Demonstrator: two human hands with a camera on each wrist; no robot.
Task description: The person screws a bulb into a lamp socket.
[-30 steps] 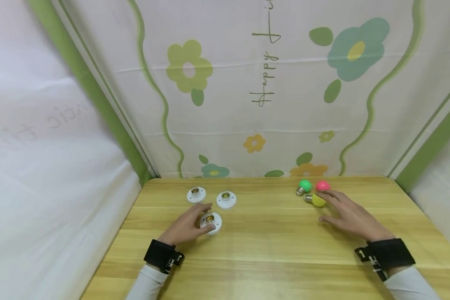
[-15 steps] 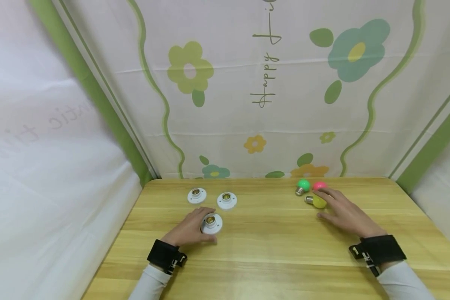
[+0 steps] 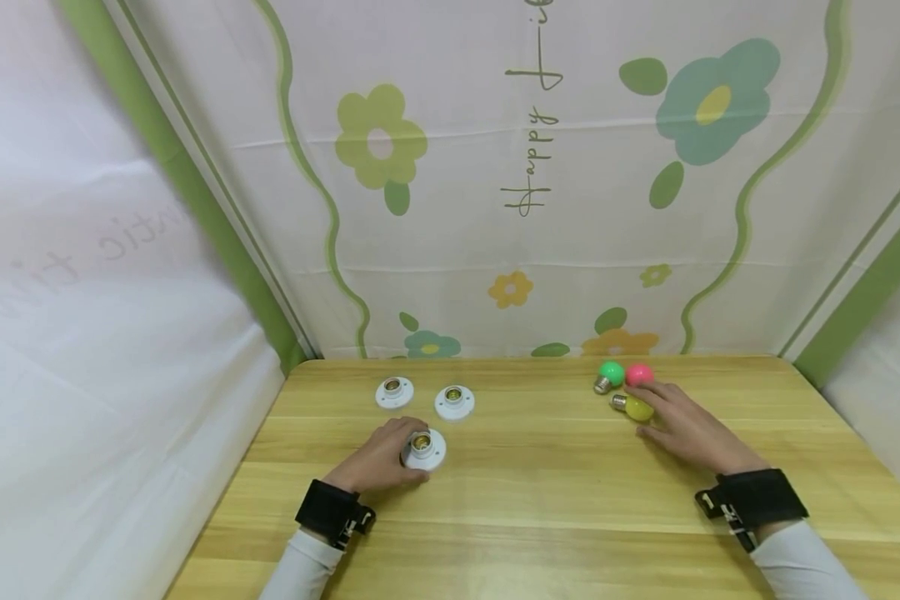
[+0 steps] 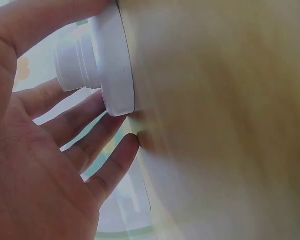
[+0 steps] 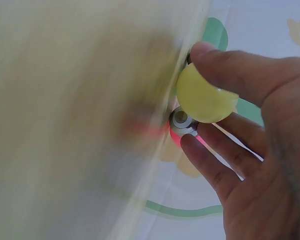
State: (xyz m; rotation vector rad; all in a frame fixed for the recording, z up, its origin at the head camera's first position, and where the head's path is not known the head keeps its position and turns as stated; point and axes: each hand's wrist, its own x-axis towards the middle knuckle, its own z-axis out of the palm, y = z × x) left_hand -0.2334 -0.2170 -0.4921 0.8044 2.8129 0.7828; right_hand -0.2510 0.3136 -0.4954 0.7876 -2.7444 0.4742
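My left hand grips the nearest white lamp socket by its round base, thumb at the near side and fingers at the far side. In the left wrist view the socket's base stands on the table with fingers around it. On the right, my right hand pinches a yellow light bulb, which lies with its metal cap pointing left. The right wrist view has the thumb on the yellow globe and fingers across from it. Right behind lie a green bulb and a pink bulb, partly covered.
Two more white lamp sockets, a left one and a right one, sit beyond my left hand. The wooden table ends at a flowered white cloth wall. Another cloth wall borders the left.
My left hand's thumb and fingers have come around the socket's base. The right hand has shifted slightly left and closed on the yellow bulb; the green and pink bulbs have shifted slightly.
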